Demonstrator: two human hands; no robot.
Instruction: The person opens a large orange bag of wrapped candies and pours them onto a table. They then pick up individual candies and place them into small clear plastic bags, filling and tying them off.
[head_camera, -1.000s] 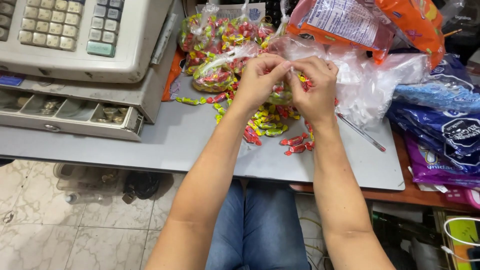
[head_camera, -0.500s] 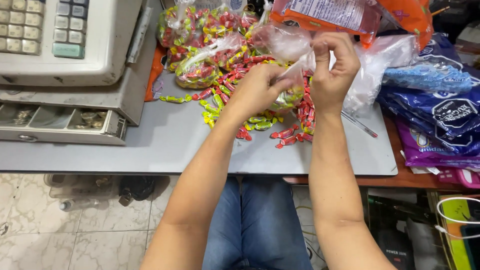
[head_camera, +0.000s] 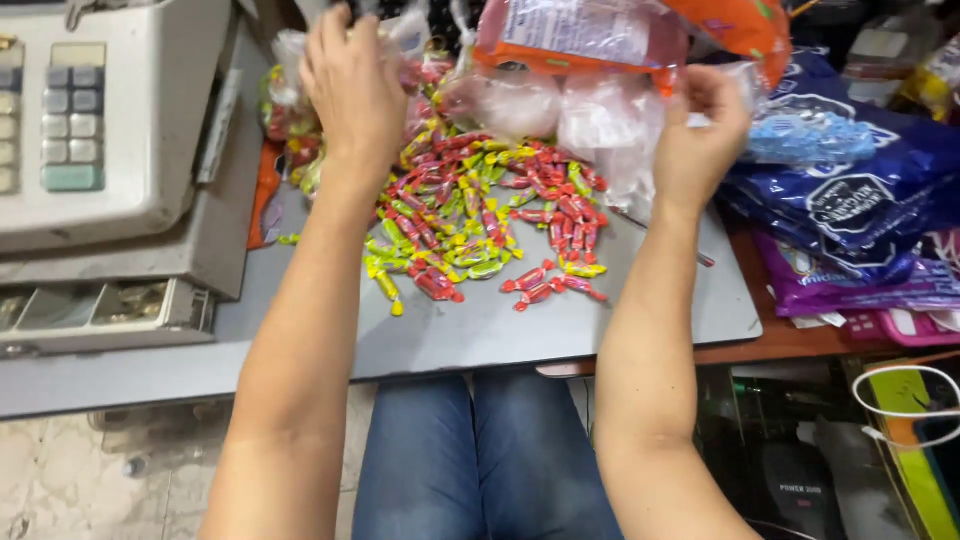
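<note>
A loose pile of red and yellow-green wrapped candies lies on a grey board in front of me. My left hand reaches far forward, back of the hand up, over small clear bags filled with candies. Its fingertips are hidden, so I cannot tell whether it grips one. My right hand is raised at the right of the pile, fingers pinched on a clear plastic bag from a heap of empty ones.
A grey cash register with its coin drawer open stands at the left. An orange packet lies at the back. Blue packets and purple packets are stacked at the right. My jeans-clad legs are below the board's edge.
My hands, together on a small bag over the pile, have separated. The left went forward and left to the filled bags. The right moved right to the empty clear bags.
</note>
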